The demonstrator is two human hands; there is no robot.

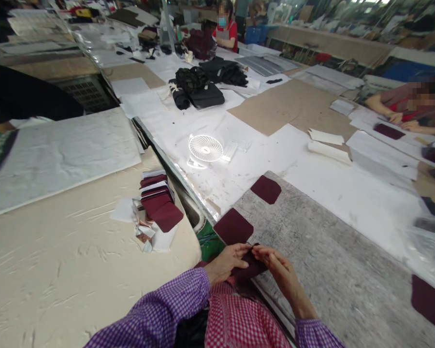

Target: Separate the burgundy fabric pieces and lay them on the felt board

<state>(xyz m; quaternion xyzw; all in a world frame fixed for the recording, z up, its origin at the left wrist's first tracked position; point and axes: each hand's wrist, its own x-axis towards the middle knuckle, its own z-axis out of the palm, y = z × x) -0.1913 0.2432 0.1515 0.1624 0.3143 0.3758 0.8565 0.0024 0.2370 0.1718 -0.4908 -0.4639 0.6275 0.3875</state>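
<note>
A dark maroon fabric piece (249, 270) is held at the near edge of the grey mottled board (311, 241). My left hand (227, 263) grips its left side, thumb on top and fingers closed on the upper edge. Fingertips of my right hand (275, 266) pinch the same upper edge, close beside the left fingertips. Just beyond my hands, a flat maroon piece (234, 226) lies at the board's corner, and another (266, 189) lies farther up. A further maroon piece (430, 302) is at the right.
A stack of maroon pieces (163, 208) sits on the cream padded surface (76, 261) at left, beside paper scraps. A white fan (206, 148) and black fabric bundles (206, 94) are farther off. Two people work across the table, one (395, 108) at right, one (232, 36) at the back.
</note>
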